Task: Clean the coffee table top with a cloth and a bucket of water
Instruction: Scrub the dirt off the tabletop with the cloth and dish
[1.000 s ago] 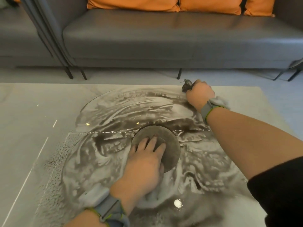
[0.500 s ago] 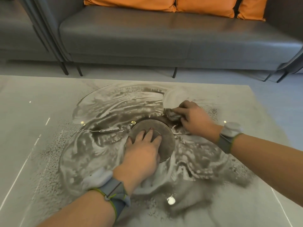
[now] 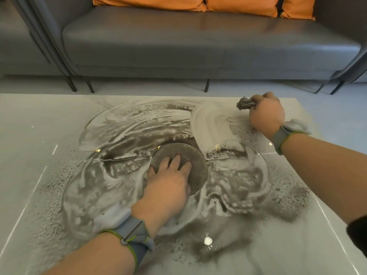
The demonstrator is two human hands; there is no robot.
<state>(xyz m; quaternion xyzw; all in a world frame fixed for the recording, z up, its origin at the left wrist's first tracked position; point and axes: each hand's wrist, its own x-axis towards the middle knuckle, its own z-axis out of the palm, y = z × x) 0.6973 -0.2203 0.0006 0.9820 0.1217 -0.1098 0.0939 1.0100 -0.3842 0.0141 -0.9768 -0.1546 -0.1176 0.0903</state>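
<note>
**Cloth position and grip state on the wet desk top**

The right hand point(image 3: 266, 114) is at the upper right of the frame, near the far edge of the desk point(image 3: 29, 126). Its grip is clamped on the cloth point(image 3: 245, 103): the fingers are curled round a dark, bunched wad, which protrudes from the left side of the fist. Whether the cloth touches the desk surface cannot be told.

The left hand point(image 3: 168, 185) is at the centre of the frame, well apart from the cloth. Its fingers are straight and spread, pressing flat on a round grey disc point(image 3: 196, 165) that lies on the desk.

Grey smeared streaks of water point(image 3: 127, 128) cover the desk around the disc, with a paler band just left of the cloth.

A grey sofa point(image 3: 198, 42) with orange cushions point(image 3: 149, 2) stands beyond the desk, across the top of the frame.
</note>
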